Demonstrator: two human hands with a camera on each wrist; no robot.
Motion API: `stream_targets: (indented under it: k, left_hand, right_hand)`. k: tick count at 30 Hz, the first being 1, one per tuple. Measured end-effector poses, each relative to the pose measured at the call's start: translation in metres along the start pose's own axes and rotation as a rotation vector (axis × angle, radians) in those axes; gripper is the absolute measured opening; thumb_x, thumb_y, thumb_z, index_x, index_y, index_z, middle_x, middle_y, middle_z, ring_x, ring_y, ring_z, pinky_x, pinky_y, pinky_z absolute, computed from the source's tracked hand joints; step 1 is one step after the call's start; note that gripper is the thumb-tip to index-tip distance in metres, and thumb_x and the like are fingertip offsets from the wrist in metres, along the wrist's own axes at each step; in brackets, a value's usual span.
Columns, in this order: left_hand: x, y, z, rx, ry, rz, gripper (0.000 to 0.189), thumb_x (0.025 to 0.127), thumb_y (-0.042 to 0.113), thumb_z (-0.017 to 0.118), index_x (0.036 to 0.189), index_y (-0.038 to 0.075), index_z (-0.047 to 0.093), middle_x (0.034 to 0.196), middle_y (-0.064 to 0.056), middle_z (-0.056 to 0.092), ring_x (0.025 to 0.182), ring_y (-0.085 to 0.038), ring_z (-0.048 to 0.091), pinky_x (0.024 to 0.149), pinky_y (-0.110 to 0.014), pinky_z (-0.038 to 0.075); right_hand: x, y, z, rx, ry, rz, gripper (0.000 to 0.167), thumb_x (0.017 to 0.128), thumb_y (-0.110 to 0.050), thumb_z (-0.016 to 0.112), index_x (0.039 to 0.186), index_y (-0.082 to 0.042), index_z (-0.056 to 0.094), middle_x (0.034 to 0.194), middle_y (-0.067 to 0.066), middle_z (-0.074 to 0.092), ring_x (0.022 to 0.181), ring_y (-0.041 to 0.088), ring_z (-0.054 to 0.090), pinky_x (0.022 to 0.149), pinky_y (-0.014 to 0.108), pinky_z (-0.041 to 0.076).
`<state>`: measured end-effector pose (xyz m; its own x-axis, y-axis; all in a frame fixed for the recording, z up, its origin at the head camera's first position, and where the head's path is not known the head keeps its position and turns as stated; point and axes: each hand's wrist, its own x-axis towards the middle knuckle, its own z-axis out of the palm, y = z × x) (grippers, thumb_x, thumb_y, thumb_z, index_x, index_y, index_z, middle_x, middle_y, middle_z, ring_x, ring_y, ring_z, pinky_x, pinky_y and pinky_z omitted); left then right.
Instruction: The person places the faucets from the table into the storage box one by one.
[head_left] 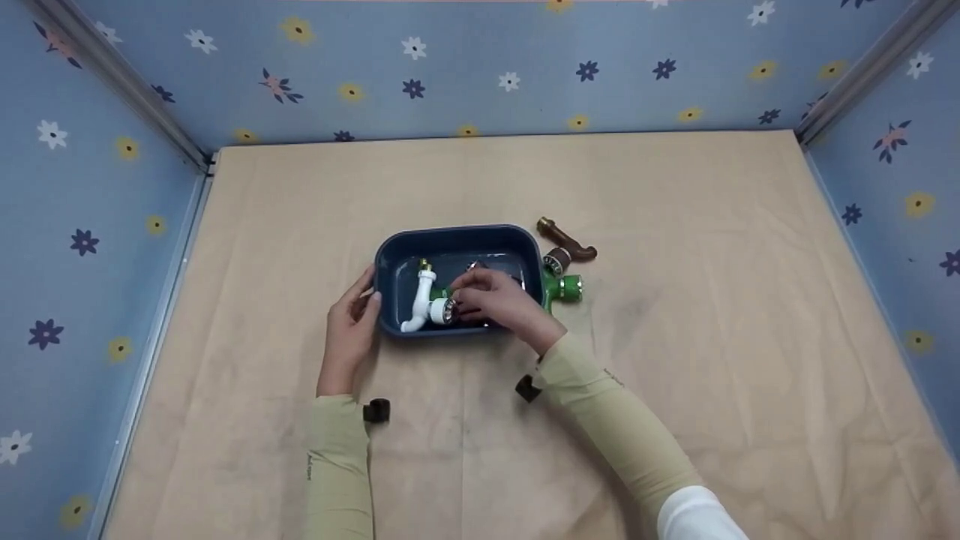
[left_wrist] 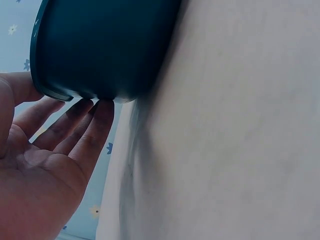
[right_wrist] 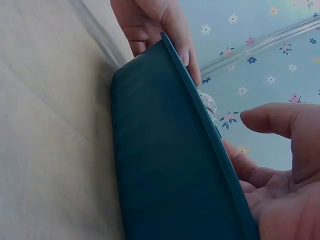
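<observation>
A dark blue plastic bin (head_left: 457, 238) holds a white faucet (head_left: 422, 292) with a brass threaded end, plus partly hidden faucet parts, one of them green. My left hand (head_left: 352, 330) rests against the bin's left end; the left wrist view shows its fingertips (left_wrist: 105, 107) touching the outer wall. Over the bin's near right side, my right hand (head_left: 499, 300) reaches inside, fingers beside the white faucet's round handle. In the right wrist view its thumb (right_wrist: 270, 120) stands apart from the fingers, whose tips the bin wall hides. Nothing shows in its grasp.
Right of the bin, a green faucet (head_left: 570, 289) lies partly hidden against the wall. Behind it is a brown faucet (head_left: 570, 244) with a brass end. Beige cloth (head_left: 675, 202) covers the table, and flower-patterned blue panels (head_left: 465, 60) enclose its back and sides.
</observation>
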<state>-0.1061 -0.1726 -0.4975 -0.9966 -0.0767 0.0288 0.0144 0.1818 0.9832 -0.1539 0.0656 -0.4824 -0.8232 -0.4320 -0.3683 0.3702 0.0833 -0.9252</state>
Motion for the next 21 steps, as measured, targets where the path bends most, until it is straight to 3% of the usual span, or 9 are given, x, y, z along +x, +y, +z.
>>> stream_targets:
  k: [9,21]
  left_hand:
    - [-0.0006,0.0014,-0.0007,-0.031,-0.011,-0.010,0.045,0.098,0.001,0.049,0.142,-0.001,0.041,0.145,-0.016,0.042,0.122,-0.036,0.049,0.096,-0.025,0.043]
    - [-0.0009,0.0020,-0.0007,-0.004,-0.013,-0.023,0.045,0.099,0.004,0.049,0.143,0.002,0.041,0.147,-0.012,0.041,0.124,-0.030,0.048,0.102,-0.034,0.041]
  right_hand:
    - [0.0005,-0.0035,-0.0012,0.008,-0.026,0.043,0.032,0.100,-0.011,0.048,0.122,0.010,0.052,0.112,0.023,0.062,0.097,0.031,0.064,0.087,0.041,0.053]
    - [0.0003,-0.0024,-0.0069,0.062,-0.032,0.022,0.031,0.098,-0.011,0.047,0.121,0.009,0.054,0.111,0.026,0.062,0.100,0.035,0.063,0.089,0.045,0.051]
